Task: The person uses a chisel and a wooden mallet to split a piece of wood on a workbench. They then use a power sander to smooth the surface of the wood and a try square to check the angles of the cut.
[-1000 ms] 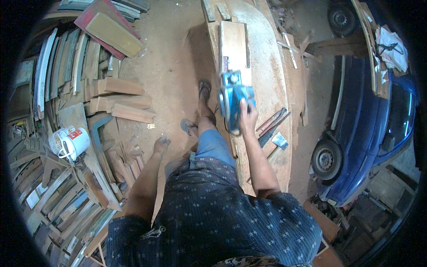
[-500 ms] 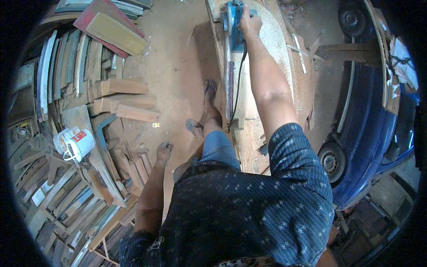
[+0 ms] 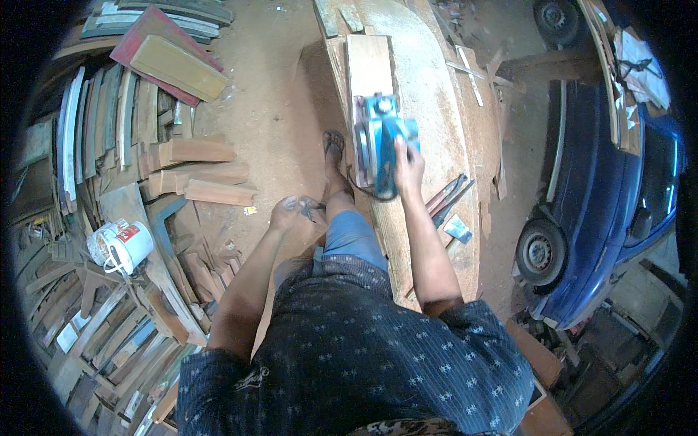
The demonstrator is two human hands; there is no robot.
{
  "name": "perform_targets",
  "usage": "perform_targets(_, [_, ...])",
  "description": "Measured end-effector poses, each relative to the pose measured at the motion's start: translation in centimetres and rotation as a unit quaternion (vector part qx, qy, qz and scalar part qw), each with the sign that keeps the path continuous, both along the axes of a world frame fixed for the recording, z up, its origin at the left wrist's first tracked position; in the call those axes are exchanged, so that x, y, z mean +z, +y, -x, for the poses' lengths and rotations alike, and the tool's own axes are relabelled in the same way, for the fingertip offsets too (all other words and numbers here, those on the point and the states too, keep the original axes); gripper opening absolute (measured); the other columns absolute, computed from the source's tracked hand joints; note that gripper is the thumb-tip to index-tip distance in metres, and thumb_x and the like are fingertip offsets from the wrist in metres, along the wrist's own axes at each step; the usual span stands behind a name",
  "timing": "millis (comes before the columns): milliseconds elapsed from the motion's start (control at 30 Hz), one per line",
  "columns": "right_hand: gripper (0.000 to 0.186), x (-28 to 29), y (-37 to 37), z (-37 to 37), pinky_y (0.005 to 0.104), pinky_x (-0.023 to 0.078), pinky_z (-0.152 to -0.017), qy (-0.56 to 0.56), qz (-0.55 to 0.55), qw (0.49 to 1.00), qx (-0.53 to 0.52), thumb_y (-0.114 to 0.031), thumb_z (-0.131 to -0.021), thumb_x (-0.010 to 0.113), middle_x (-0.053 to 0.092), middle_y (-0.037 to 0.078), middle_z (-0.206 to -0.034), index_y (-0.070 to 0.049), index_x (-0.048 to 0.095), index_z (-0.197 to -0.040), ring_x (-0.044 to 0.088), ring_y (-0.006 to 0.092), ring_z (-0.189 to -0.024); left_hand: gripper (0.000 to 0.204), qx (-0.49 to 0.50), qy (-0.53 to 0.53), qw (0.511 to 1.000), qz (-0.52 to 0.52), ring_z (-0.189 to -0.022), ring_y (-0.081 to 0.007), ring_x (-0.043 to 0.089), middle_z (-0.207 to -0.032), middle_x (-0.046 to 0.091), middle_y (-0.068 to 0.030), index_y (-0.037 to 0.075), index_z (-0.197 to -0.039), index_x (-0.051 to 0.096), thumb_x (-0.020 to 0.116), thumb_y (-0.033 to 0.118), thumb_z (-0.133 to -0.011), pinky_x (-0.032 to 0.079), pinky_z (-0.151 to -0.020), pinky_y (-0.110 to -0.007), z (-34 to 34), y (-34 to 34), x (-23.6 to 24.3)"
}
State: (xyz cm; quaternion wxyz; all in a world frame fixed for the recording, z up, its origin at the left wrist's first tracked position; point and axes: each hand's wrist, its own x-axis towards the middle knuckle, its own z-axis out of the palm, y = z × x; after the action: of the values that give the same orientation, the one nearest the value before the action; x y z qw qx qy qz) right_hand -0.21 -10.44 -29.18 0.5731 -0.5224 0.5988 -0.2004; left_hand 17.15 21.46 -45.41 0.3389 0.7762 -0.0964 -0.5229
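On a dusty workshop floor (image 3: 265,102), timber (image 3: 202,192) is surrounding a white bucket (image 3: 131,247); the left hand (image 3: 287,213) is hanging, open or curled unclear; over a board (image 3: 369,62) on the desk (image 3: 432,116), a blue planer (image 3: 379,152) is sitting in the right hand's (image 3: 409,171) grip.

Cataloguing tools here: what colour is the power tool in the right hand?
The power tool is teal-blue, clearest in the head view.

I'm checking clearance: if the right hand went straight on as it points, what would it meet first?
First comes the blue power planer that the right hand holds. Beyond it, the pale board runs toward a wood offcut, though heights are hard to judge.
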Motion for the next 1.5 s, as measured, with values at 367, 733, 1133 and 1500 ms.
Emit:
perform_targets(367, [0.035,1.5,14.0,14.0,0.0339,0.045,-0.06,0.047,0.072,0.996,-0.034,-0.032,-0.101,0.062,0.058,0.005,-0.071,0.001,0.065,-0.089,0.054,0.0136,-0.066,0.059,-0.135,-0.068,0.986,0.072,-0.121,-0.0347,0.063,-0.129,0.066,-0.025,-0.004,-0.133,0.06,0.059,0.044,-0.099,0.047,-0.105,-0.04,6.8,-12.9,3.4])
perform_targets(733, [0.055,-3.5,-8.6,-4.2,0.0391,0.049,-0.067,0.036,0.14,0.989,-0.016,-0.049,-0.097,0.063,0.067,0.015,-0.072,0.005,0.072,-0.093,0.062,0.0222,-0.069,0.055,-0.223,-0.067,0.972,-0.02,-0.124,-0.0423,0.058,-0.133,0.061,-0.0258,0.003,-0.137,0.057,0.052,0.043,-0.1,0.044,-0.107,-0.049,8.7,-17.7,4.7])
perform_targets(1133, [0.075,-5.6,-27.8,-18.0,0.0468,0.052,-0.077,0.034,0.125,0.991,0.025,-0.067,-0.091,0.055,0.072,0.025,-0.087,0.006,0.072,-0.105,0.07,0.0351,-0.083,0.043,-0.165,-0.09,0.982,0.023,-0.117,-0.0406,0.063,-0.124,0.068,-0.02,0.019,-0.132,0.063,0.054,0.045,-0.098,0.049,-0.099,-0.049,10.4,-15.9,0.6])
perform_targets(1500, [0.068,-3.5,-18.4,-9.7,0.038,0.054,-0.066,0.012,0.123,0.991,-0.056,-0.062,-0.086,0.068,0.07,0.016,-0.072,0.006,0.075,-0.089,0.068,0.0245,-0.064,0.041,-0.223,-0.062,0.973,-0.015,-0.115,-0.0398,0.064,-0.12,0.069,-0.0208,0.014,-0.128,0.066,0.057,0.041,-0.099,0.049,-0.098,-0.046,9.1,-16.6,2.7])
